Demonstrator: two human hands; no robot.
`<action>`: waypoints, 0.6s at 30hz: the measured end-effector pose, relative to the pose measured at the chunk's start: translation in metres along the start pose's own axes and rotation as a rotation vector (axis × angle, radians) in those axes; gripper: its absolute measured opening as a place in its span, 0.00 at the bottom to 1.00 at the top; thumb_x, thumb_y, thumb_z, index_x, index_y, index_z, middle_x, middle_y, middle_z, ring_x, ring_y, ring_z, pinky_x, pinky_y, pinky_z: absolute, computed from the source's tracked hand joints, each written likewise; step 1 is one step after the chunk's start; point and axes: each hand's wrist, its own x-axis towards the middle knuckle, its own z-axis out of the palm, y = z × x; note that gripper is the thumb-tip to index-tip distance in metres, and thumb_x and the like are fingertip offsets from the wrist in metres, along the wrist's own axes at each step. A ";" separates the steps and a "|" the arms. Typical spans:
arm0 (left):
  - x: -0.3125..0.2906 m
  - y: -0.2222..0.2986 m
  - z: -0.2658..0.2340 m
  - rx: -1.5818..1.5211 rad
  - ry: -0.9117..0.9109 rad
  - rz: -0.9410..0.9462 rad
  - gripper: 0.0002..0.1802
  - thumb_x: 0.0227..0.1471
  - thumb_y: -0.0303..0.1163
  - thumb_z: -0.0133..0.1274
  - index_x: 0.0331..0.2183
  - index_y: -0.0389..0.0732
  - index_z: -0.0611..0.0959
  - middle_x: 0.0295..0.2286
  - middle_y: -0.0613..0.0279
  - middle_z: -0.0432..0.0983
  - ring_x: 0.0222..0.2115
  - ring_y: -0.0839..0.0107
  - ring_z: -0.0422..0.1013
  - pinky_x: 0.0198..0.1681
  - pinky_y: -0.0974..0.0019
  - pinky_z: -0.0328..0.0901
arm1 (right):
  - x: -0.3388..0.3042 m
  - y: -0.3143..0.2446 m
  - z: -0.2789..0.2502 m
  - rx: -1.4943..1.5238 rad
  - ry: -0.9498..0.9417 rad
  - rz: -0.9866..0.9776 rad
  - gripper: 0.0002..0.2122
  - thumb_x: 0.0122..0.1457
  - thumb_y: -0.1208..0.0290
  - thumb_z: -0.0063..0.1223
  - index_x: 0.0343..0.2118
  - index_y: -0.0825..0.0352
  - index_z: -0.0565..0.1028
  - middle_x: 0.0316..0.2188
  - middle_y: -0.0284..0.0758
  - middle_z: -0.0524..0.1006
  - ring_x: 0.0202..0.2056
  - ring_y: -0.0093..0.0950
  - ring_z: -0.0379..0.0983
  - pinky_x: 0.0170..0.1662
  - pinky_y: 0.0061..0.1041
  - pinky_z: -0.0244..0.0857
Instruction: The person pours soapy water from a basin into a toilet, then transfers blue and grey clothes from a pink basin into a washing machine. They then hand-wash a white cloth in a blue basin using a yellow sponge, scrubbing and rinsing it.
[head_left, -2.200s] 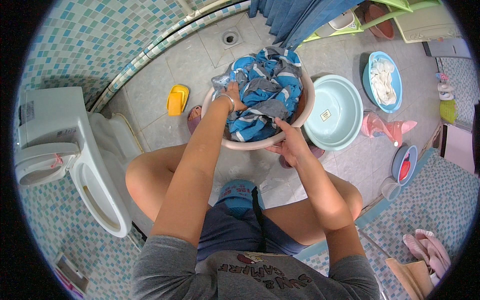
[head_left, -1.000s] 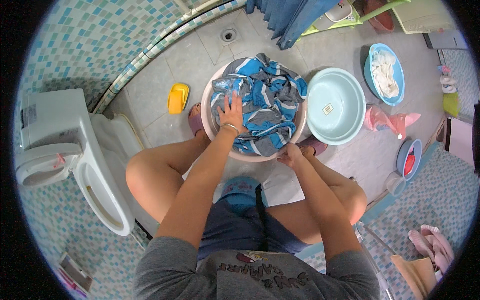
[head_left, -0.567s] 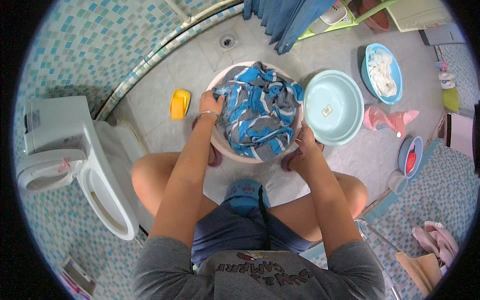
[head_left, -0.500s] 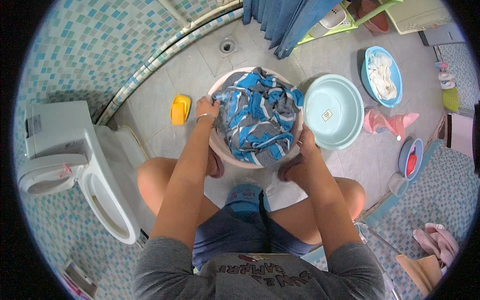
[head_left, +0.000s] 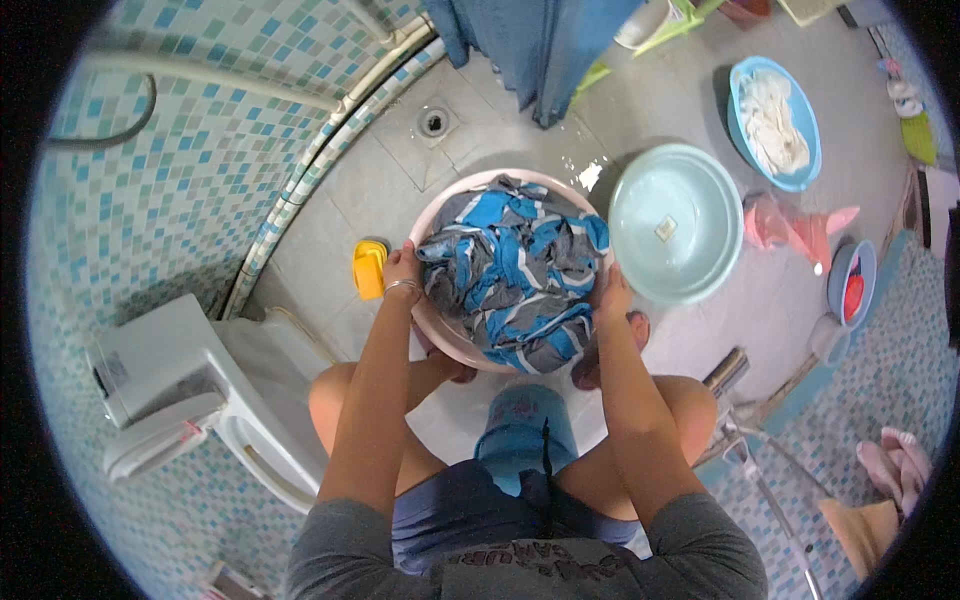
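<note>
A wide pale pink basin stands on the floor before my feet, filled with a wet-looking heap of blue, grey and white striped cloth. My left hand is closed on the basin's left rim, a bracelet at its wrist. On the opposite side my right hand grips the right rim, with its fingertips partly hidden. Just right of it sits a light turquoise basin with a small label on its bottom. A yellow soap box lies left of my left hand.
A blue bucket or stool is between my legs. A white toilet stands at left. Farther right are a blue basin of white cloth, a pink bag and a small blue basin. Beyond are a floor drain and a blue curtain.
The whole view has shifted and turned slightly. My left hand went from lying over the rim onto the cloth to holding the rim. The pink basin appears lower in the picture.
</note>
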 end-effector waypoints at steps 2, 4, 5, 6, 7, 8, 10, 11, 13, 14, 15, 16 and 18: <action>-0.023 0.028 -0.018 -0.014 -0.070 -0.035 0.20 0.48 0.44 0.53 0.23 0.34 0.75 0.18 0.65 0.68 0.19 0.74 0.62 0.23 0.71 0.58 | -0.014 -0.011 -0.005 -0.061 -0.031 0.055 0.14 0.55 0.62 0.49 0.31 0.70 0.70 0.28 0.32 0.71 0.31 0.24 0.66 0.35 0.22 0.61; -0.060 0.065 -0.021 0.027 -0.036 -0.051 0.18 0.49 0.43 0.52 0.23 0.36 0.75 0.18 0.68 0.66 0.19 0.75 0.61 0.23 0.71 0.58 | -0.054 -0.065 0.009 -0.153 0.012 0.114 0.13 0.55 0.61 0.50 0.28 0.69 0.70 0.25 0.30 0.70 0.28 0.21 0.65 0.32 0.20 0.60; -0.076 0.082 -0.026 0.010 -0.064 -0.037 0.18 0.50 0.43 0.51 0.23 0.36 0.75 0.18 0.68 0.66 0.19 0.75 0.60 0.23 0.71 0.58 | -0.062 -0.078 -0.002 -0.157 -0.005 0.084 0.14 0.54 0.60 0.51 0.27 0.69 0.71 0.23 0.29 0.69 0.25 0.20 0.62 0.28 0.19 0.58; -0.091 0.103 -0.028 -0.005 -0.102 -0.030 0.18 0.50 0.43 0.50 0.23 0.37 0.75 0.18 0.69 0.65 0.19 0.76 0.60 0.23 0.71 0.58 | -0.073 -0.091 -0.012 -0.138 0.002 0.065 0.14 0.54 0.60 0.51 0.25 0.69 0.71 0.23 0.29 0.68 0.25 0.20 0.62 0.27 0.19 0.57; -0.108 0.124 -0.031 0.050 -0.117 -0.067 0.17 0.51 0.43 0.49 0.24 0.39 0.75 0.18 0.70 0.65 0.19 0.78 0.59 0.23 0.72 0.57 | -0.085 -0.103 -0.023 -0.119 0.010 0.045 0.14 0.54 0.60 0.51 0.24 0.68 0.71 0.22 0.29 0.68 0.24 0.19 0.61 0.26 0.19 0.56; -0.129 0.152 -0.030 0.142 -0.171 0.001 0.17 0.52 0.43 0.49 0.23 0.39 0.75 0.17 0.71 0.64 0.19 0.79 0.58 0.23 0.72 0.56 | -0.095 -0.121 -0.036 -0.097 0.021 0.015 0.14 0.54 0.60 0.51 0.23 0.68 0.71 0.22 0.29 0.68 0.23 0.19 0.60 0.26 0.18 0.55; -0.171 0.214 -0.025 0.315 -0.282 0.150 0.17 0.53 0.42 0.47 0.21 0.40 0.73 0.17 0.72 0.62 0.19 0.80 0.56 0.22 0.73 0.55 | -0.116 -0.165 -0.056 -0.294 0.041 -0.176 0.15 0.55 0.60 0.50 0.20 0.68 0.70 0.17 0.28 0.65 0.21 0.18 0.58 0.24 0.19 0.54; -0.194 0.243 -0.018 0.402 -0.339 0.244 0.17 0.53 0.41 0.47 0.20 0.39 0.72 0.16 0.73 0.61 0.19 0.81 0.55 0.22 0.73 0.54 | -0.130 -0.192 -0.058 -0.334 0.068 -0.255 0.16 0.55 0.60 0.49 0.19 0.68 0.70 0.16 0.28 0.65 0.20 0.18 0.57 0.23 0.19 0.54; -0.235 0.304 -0.024 0.537 -0.453 0.432 0.18 0.54 0.39 0.46 0.19 0.38 0.69 0.16 0.73 0.59 0.19 0.81 0.53 0.22 0.73 0.53 | -0.210 -0.285 -0.041 -0.357 0.056 -0.265 0.16 0.55 0.60 0.48 0.19 0.69 0.69 0.14 0.27 0.64 0.19 0.17 0.56 0.22 0.20 0.53; -0.262 0.332 -0.019 0.554 -0.502 0.481 0.18 0.54 0.39 0.45 0.18 0.38 0.68 0.15 0.73 0.58 0.19 0.81 0.53 0.21 0.73 0.53 | -0.234 -0.318 -0.053 -0.383 0.078 -0.297 0.16 0.55 0.60 0.48 0.18 0.69 0.69 0.14 0.27 0.64 0.19 0.17 0.57 0.22 0.20 0.53; -0.287 0.359 -0.008 0.573 -0.544 0.545 0.18 0.54 0.38 0.45 0.18 0.38 0.67 0.15 0.73 0.57 0.19 0.81 0.52 0.21 0.73 0.53 | -0.249 -0.347 -0.068 -0.397 0.094 -0.329 0.16 0.55 0.60 0.48 0.18 0.69 0.69 0.14 0.27 0.65 0.19 0.17 0.57 0.22 0.20 0.53; -0.312 0.385 0.005 0.591 -0.586 0.607 0.19 0.55 0.38 0.45 0.17 0.37 0.66 0.15 0.73 0.56 0.19 0.81 0.52 0.21 0.73 0.52 | -0.264 -0.377 -0.083 -0.414 0.114 -0.360 0.16 0.55 0.61 0.48 0.18 0.69 0.69 0.14 0.27 0.65 0.19 0.17 0.57 0.22 0.20 0.54; -0.368 0.425 0.037 0.665 -0.634 0.689 0.18 0.54 0.37 0.45 0.18 0.37 0.67 0.14 0.72 0.57 0.18 0.81 0.52 0.21 0.72 0.53 | -0.282 -0.441 -0.111 -0.449 0.159 -0.393 0.16 0.55 0.61 0.48 0.18 0.69 0.69 0.14 0.26 0.64 0.19 0.17 0.56 0.22 0.20 0.53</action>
